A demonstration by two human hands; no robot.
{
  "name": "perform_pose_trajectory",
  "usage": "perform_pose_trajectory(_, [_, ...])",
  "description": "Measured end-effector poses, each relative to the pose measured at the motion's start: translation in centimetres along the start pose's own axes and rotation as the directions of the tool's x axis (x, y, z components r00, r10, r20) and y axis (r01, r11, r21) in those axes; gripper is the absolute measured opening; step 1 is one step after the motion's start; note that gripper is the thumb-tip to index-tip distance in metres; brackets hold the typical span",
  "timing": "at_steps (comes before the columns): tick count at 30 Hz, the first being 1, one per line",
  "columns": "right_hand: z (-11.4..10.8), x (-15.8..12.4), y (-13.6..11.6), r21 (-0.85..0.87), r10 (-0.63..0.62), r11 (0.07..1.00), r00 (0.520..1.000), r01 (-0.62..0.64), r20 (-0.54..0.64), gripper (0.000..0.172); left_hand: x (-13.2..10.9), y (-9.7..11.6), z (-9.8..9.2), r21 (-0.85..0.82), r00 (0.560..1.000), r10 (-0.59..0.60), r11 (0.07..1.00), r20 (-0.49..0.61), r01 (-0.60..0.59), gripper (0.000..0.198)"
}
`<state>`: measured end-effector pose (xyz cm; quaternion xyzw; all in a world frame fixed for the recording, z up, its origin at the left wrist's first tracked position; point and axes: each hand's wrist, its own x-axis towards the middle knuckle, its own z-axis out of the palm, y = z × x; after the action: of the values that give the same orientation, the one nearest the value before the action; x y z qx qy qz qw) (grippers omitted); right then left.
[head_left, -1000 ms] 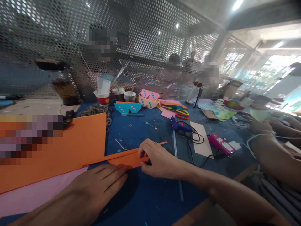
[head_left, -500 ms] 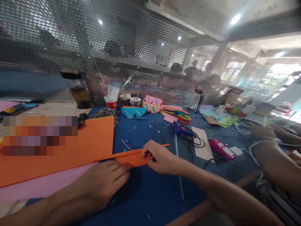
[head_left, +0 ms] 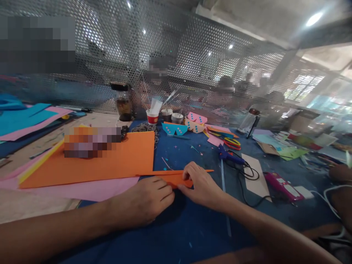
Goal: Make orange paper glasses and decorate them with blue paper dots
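The blue table carries everything here, and toward its left edge lies a big orange sheet, with a pink sheet showing under its near edge. Just beside the orange sheet's near right corner, and well apart from the table's far edge, is the folded orange piece. Its narrow left end seems to overlap that corner, so we think a pull on the piece could drag the sheet, or the same colour could hide where the fold stops.

The left hand rests at the piece's near left edge with fingers close together; its thumb is hidden, so we cannot tell if it pinches. If this hand presses weakly, the paper may turn and the crease become crooked. The right hand pinches the piece between thumb and bent fingers; too strong a grip could wrinkle it.

Farther toward the right edge lies a glue gun. We cannot see whether it is hot. Its black cord is near the right forearm, which crosses above a pale strip; a careless elbow could catch either one.
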<state>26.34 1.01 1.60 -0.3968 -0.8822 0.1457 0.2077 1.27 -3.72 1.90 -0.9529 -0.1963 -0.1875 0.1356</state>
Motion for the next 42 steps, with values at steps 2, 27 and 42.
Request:
perform_pose_trajectory(2, [0.1,0.1,-0.1,-0.010,0.014,1.000,1.000,-0.014,-0.010,0.027,-0.1,-0.1,0.2,-0.021,1.000,-0.013,1.000,0.006,0.013,0.022])
perform_pose_trajectory(27, [-2.0,0.4,1.5,0.239,-0.089,0.969,0.988,0.058,0.123,0.023,-2.0,-1.8,1.6,-0.001,0.993,-0.017,1.000,-0.121,0.017,0.041])
perform_pose_trajectory(42, [-2.1,0.6,1.9,0.252,-0.121,0.964,0.984,0.084,0.133,0.023,-2.3,-3.0,1.9,-0.087,0.991,-0.050,0.995,-0.124,0.040,0.037])
